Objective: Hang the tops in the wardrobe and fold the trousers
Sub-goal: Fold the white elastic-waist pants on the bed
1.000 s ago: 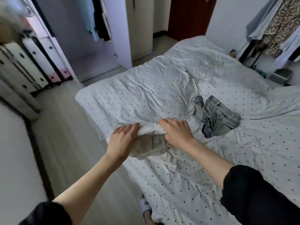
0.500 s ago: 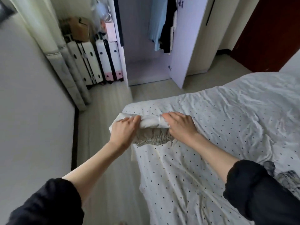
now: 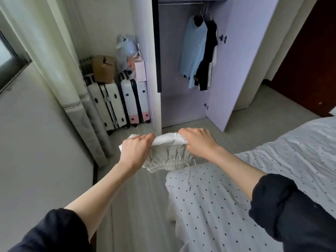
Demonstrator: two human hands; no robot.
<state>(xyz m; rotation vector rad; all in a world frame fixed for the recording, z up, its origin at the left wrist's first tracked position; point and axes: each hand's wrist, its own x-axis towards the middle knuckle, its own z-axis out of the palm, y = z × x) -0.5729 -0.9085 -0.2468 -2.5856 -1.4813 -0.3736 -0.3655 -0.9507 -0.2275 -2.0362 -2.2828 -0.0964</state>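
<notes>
Head view. The folded trousers [image 3: 168, 151] sit at the centre of frame, carried clear of the bed [image 3: 254, 179], whose corner lies at 5 o'clock of them. The left hand [image 3: 135, 151] has its fingers curled over the left end of the bundle; the right hand [image 3: 197, 144] grips the right end likewise. A white folded layer lies on top, with the beige elastic waistband below and a drawstring dangling toward the sheet.

Handling, as judged: light, soft cloth with no stiffness. The fold will likely slump or open if either end is released. Hold is best kept at both ends, or under the bundle with a flat palm.

Surface and room: the dotted sheet is creased and yielding. The open wardrobe [image 3: 181, 70] stands at 12 o'clock, with a pale blue top and dark tops hung on its rail. Suitcases [image 3: 116, 104] stand at 10 o'clock, a cardboard box resting on them. Pale wood-effect floor lies between.
</notes>
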